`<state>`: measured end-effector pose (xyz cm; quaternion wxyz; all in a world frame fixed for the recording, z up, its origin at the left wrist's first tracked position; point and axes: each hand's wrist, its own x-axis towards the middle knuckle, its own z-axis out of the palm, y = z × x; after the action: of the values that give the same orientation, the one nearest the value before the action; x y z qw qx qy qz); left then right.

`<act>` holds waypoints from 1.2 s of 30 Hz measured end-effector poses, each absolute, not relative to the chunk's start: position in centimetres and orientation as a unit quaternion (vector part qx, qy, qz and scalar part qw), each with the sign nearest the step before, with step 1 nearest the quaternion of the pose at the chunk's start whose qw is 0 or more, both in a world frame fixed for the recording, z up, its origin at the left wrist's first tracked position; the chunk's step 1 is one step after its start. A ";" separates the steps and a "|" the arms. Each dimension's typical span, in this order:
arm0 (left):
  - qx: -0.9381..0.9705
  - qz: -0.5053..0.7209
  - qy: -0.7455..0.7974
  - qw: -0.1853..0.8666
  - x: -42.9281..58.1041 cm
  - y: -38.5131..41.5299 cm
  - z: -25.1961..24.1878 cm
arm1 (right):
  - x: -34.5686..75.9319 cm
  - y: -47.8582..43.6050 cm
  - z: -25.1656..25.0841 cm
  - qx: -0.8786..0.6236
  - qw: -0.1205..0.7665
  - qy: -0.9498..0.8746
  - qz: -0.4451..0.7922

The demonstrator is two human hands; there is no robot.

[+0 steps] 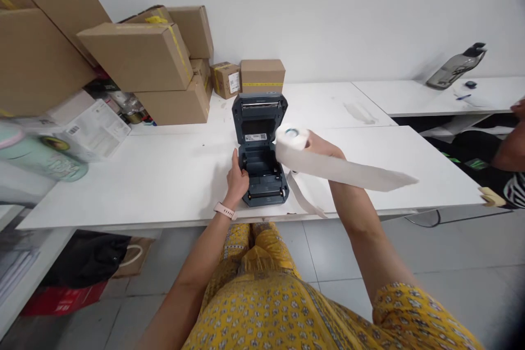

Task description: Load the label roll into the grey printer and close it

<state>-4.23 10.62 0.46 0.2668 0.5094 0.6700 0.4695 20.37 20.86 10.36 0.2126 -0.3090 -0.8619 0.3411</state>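
A dark label printer (266,183) stands on the white table with its lid (260,115) raised, so the hollow bay inside shows. My left hand (237,181) grips the printer's left edge, one finger stretched up along the side and the others curled at the rim. Just right of the open lid, my right hand (324,147) holds a roll of white labels (289,142) in the air. From that roll a long loose strip (365,172) trails off to the right, across my forearm. Another paper strip (303,197) lies beside the printer, running to the table's front edge.
Cardboard boxes (135,57) are stacked at the back left, with two smaller ones (262,74) behind the printer. A mint bottle (45,156) lies at far left. On the right, a grey bottle (455,68) leans by the wall, and another person's arm (511,145) shows.
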 end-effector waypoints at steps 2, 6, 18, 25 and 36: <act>0.508 0.465 0.672 0.272 -4.2 10.6 0.6 | 18.2 20.6 12.2 -0.249 0.153 -0.885 0.363; 0.491 0.453 0.690 0.278 -4.2 10.7 1.0 | 13.6 20.8 13.2 -0.265 -0.004 -0.944 0.197; 0.501 0.440 0.688 0.286 -3.9 10.4 1.7 | 9.3 22.7 9.8 -0.326 -0.150 -0.927 0.110; 0.496 0.439 0.691 0.290 -3.9 10.4 1.6 | 10.1 22.2 7.5 -0.323 -0.093 -0.932 0.138; 0.508 0.468 0.672 0.268 -4.1 10.7 0.8 | 16.9 9.2 2.6 -0.336 0.165 -0.921 0.104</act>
<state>-4.10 10.68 0.83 0.2679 0.5083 0.6715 0.4679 16.94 9.23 2.65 0.1649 -0.3364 -0.9214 0.1035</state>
